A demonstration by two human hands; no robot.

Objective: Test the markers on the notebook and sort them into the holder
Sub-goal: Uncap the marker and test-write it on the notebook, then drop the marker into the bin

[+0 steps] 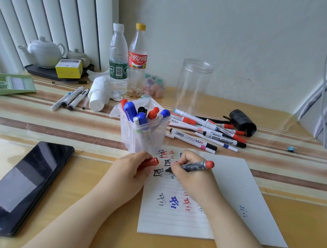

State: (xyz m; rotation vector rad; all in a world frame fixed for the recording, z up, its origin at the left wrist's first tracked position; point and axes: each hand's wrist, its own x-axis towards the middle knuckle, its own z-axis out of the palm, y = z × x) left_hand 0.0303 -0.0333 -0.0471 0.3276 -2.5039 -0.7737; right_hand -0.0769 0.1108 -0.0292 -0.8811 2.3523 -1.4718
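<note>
My right hand (189,173) grips a dark patterned marker (196,165) with a red end, its tip down on the lined notebook (237,193), which carries black, red and blue test marks. My left hand (131,169) holds the marker's red cap (150,162) at the notebook's upper left corner. Just beyond my hands stands the clear plastic holder (145,130) with several blue- and red-capped markers upright in it. Right of the holder, a pile of loose markers (206,132) lies on the table.
A black phone (23,184) lies at the left. Behind the holder stand two bottles (127,60), a clear empty jar (194,83), a white paper roll (99,95) and three more markers (70,99). A black bag roll (242,122) lies at the right, a teapot tray (44,53) far left.
</note>
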